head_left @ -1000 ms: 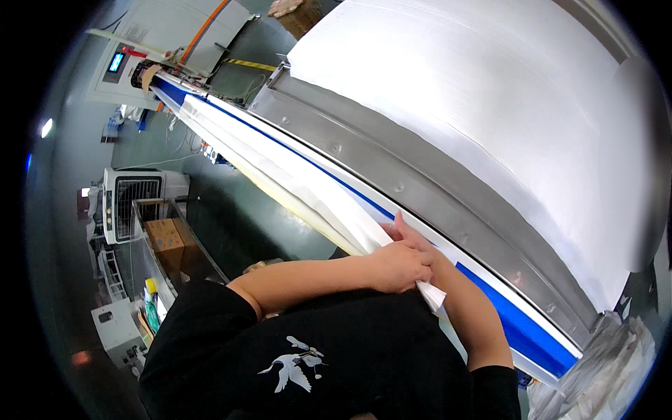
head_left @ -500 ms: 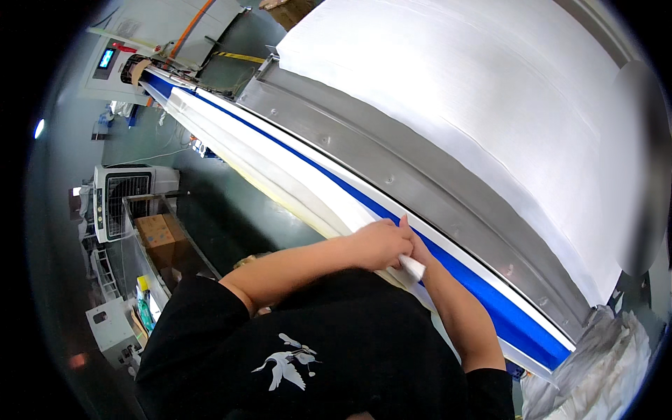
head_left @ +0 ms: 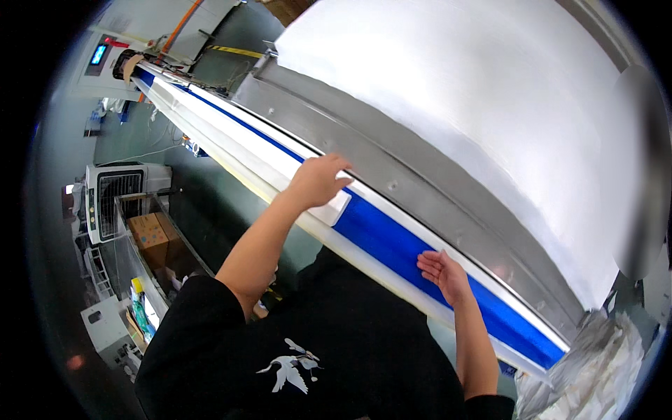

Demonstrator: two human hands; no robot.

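Note:
A long white fabric-like strip (head_left: 231,143) lies along a narrow blue belt (head_left: 392,241), its end at the middle of the belt. Over that end is my left hand (head_left: 320,183), palm down, thumb and fingers apart; whether it touches the strip is hard to tell. Close beneath it shows the strip's pale, squared-off end (head_left: 337,210). Farther right, above the bare blue part of the belt, my right hand (head_left: 448,276) is held with its fingers stretched out and nothing in it.
Beyond the belt runs a grey metal ledge (head_left: 392,183), with a broad white sheet (head_left: 448,77) behind it. Crumpled white material (head_left: 595,371) lies at the lower right. To the left stand an air cooler (head_left: 119,199) and a metal-framed bin holding a cardboard box (head_left: 150,234).
My hands were together at the middle with a small white rolled piece between them. They have parted: the left moved up and left, the right lies lower right, fingers opened.

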